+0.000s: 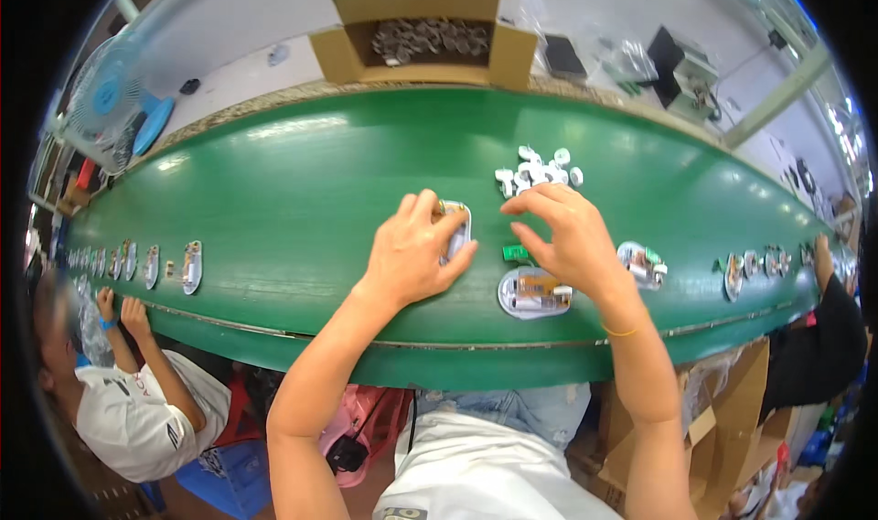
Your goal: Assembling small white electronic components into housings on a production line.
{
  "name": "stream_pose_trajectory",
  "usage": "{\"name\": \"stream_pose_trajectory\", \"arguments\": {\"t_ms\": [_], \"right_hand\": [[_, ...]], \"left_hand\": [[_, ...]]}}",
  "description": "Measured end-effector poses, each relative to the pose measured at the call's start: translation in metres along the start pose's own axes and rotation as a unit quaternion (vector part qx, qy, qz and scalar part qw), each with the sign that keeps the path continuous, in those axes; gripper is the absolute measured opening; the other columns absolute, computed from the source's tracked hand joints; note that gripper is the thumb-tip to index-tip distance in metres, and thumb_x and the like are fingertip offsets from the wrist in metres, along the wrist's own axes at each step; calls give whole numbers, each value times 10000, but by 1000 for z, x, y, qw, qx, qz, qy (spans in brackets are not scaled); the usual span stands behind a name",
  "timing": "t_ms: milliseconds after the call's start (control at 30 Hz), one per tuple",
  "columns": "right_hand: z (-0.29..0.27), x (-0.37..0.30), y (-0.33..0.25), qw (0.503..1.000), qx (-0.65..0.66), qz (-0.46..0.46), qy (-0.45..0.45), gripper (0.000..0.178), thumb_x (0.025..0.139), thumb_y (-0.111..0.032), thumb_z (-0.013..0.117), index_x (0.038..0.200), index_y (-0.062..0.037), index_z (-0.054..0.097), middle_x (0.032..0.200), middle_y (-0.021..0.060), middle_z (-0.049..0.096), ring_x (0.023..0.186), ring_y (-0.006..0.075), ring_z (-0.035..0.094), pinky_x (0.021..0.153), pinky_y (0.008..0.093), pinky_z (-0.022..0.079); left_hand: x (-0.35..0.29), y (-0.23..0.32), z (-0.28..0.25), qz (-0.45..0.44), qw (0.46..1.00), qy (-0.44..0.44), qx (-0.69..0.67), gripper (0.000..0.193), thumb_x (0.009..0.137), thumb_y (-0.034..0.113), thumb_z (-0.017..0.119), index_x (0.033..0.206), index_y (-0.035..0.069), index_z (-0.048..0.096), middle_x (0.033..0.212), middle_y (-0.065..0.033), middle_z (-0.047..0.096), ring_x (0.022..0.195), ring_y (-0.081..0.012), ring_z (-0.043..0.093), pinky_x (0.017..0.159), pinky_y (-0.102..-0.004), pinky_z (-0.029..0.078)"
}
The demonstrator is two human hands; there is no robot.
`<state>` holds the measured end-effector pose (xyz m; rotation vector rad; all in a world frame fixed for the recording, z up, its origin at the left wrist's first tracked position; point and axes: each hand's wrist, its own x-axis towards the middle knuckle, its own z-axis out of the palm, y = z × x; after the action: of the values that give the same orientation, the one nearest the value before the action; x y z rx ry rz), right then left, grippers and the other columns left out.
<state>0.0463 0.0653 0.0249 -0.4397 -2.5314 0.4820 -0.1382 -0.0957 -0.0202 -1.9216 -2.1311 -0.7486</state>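
Observation:
My left hand [413,250] is closed around a white oval plastic housing [462,238] with a circuit board inside, on the green belt; its palm and fingers cover much of the part. To its right hovers my right hand [574,246], thumb and forefinger spread with nothing seen between them. Below those fingers lies a small green circuit board [518,253]. It sits just above another white housing [535,293] fitted with a brown board and wires. Beyond the right hand is a pile of small white round plastic parts [538,170].
Similar assemblies line the belt [274,182] at the left [192,266] and right [733,276]. An open cardboard box [416,3] of small metallic parts stands behind the belt. A fan [105,99] is at far left. One person [137,410] works at left, another's sleeve [819,337] at right.

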Motion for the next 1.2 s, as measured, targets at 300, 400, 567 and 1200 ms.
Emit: {"name": "stream_pose_trajectory", "arguments": {"t_ms": [300,400,567,1200], "right_hand": [[6,35,-12,977,174,101,-74,116,836,-71,717,914,3,762,746,46,721,609,132,574,569,257,464],[-10,63,-50,887,359,112,-267,118,857,-85,707,905,10,757,707,36,707,574,104,539,525,246,432],[1,47,-3,991,104,72,-45,105,829,-89,731,928,-66,757,824,36,694,721,171,578,654,302,493],[47,21,33,986,-156,-6,57,282,756,-77,789,1021,-121,702,1047,33,658,991,245,569,907,372,478]], "left_hand": [[11,-9,-5,6,999,46,-22,462,830,124,609,1289,104,650,896,-79,612,914,-259,585,787,-338,479],[4,-20,-1,30,996,73,-31,471,804,69,587,1273,73,632,910,-77,648,951,-261,605,845,-339,462],[2,-21,-8,-14,993,62,-104,440,771,16,575,1208,45,620,960,-73,690,985,-261,626,896,-345,450],[-1,-23,-6,40,995,45,-84,293,766,-2,608,1040,68,683,1056,-20,726,1109,-253,638,961,-368,454]]}}
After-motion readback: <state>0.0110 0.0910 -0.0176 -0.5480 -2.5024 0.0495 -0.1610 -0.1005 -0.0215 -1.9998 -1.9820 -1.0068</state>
